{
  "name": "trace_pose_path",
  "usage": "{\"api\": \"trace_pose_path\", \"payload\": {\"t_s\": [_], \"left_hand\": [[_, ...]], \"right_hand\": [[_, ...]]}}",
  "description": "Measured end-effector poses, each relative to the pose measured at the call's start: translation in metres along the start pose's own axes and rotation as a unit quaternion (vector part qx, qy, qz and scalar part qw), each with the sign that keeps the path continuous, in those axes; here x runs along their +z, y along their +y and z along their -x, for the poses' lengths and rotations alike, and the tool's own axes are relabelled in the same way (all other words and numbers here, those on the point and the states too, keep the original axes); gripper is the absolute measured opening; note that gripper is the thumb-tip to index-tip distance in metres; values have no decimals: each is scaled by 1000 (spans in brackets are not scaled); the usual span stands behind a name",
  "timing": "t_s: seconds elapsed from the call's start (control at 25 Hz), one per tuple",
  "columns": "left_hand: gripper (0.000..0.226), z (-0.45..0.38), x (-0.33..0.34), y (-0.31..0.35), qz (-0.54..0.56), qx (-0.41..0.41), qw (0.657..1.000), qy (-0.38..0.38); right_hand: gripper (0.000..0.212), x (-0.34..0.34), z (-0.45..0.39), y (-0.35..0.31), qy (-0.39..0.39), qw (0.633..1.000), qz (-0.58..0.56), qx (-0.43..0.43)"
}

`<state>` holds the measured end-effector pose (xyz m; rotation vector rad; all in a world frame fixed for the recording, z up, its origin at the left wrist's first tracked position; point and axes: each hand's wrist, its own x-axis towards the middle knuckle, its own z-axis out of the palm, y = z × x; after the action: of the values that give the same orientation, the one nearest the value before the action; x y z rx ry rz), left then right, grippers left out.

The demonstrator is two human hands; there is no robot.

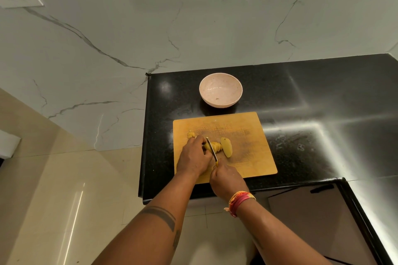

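You're midway through slicing the potato (216, 146) on the cutting board (247, 133), your left hand (195, 157) with its grip curled on the uncut end and your right hand (228, 180) grasping the knife (212, 150), so the next move likely calls for edging the left fingers back before the blade drops again.

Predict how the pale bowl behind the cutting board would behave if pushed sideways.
The bowl would probably slide easily, since the counter looks glossy. Holding almost nothing, it is likely light. Its rounded sides narrow towards the base, so a push near the rim might tip it.
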<state>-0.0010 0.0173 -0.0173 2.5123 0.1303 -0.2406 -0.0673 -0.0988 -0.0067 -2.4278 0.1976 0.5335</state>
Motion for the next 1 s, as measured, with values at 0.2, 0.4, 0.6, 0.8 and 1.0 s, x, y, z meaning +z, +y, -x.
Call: {"api": "trace_pose_path", "payload": {"t_s": [0.2, 0.4, 0.6, 0.8, 1.0], "left_hand": [[31, 0, 0, 0, -10, 0, 1000, 0], [35, 2, 0, 0, -10, 4, 1000, 6], [29, 5, -1, -6, 13, 9, 1000, 5], [27, 15, -5, -18, 6, 24, 1000, 11], [30, 26, -9, -35, -6, 20, 1000, 21]], "right_hand": [[16, -1, -1, 1, 2, 1000, 8, -7], [14, 0, 1, 2, 5, 1000, 8, -13], [14, 1, 1, 6, 6, 1000, 11, -20], [12, 10, 4, 8, -11, 999, 26, -19], [11, 22, 15, 12, -20, 999, 36, -12]]}}
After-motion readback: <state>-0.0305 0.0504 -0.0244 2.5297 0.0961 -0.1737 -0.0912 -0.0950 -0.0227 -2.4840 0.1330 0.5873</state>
